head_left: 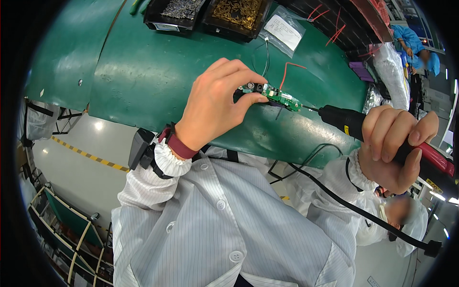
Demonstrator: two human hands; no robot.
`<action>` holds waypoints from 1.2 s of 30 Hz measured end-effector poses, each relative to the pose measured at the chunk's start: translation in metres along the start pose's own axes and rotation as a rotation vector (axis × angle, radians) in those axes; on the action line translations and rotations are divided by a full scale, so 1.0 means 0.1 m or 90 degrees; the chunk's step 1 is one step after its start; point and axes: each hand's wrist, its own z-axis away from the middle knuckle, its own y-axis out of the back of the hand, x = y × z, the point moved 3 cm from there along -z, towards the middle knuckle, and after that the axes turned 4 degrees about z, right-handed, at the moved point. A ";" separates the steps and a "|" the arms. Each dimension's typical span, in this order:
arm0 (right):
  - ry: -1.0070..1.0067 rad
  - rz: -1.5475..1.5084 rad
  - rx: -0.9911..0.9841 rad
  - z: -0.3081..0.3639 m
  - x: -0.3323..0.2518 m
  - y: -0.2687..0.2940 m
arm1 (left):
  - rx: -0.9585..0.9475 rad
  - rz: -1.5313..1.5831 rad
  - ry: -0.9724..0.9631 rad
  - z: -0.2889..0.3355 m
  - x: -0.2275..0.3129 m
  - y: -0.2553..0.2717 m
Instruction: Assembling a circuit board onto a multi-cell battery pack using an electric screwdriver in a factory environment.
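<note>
Between its thumb and fingers, my left hand pinches a small green circuit board with black and metal parts along it. A red wire rises from the board, and thin black and white wires run off its far side. My right hand is wrapped round an electric screwdriver with a black body and a red section. Its thin bit points left at the board's right end; whether it touches cannot be made out.
Black bins of silver screws and brass-coloured standoffs stand on the green mat. Near them lies a clear bag with a white label. A dark rack holds red wires. A black cable hangs below my right arm. Co-workers are at the right.
</note>
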 end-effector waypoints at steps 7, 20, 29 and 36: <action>-0.030 0.019 -0.025 -0.12 0.05 -0.05 | 0.004 0.005 -0.014 -0.02 0.00 -0.01; -0.041 -0.037 -0.061 -0.12 0.06 0.01 | 0.009 0.006 -0.002 -0.01 0.00 0.00; 0.032 -0.019 -0.001 -0.33 0.06 -0.35 | 0.010 0.020 -0.007 0.03 -0.04 -0.02; 0.020 -0.035 -0.002 -0.42 0.16 -0.41 | 0.010 0.019 -0.006 0.03 -0.03 -0.01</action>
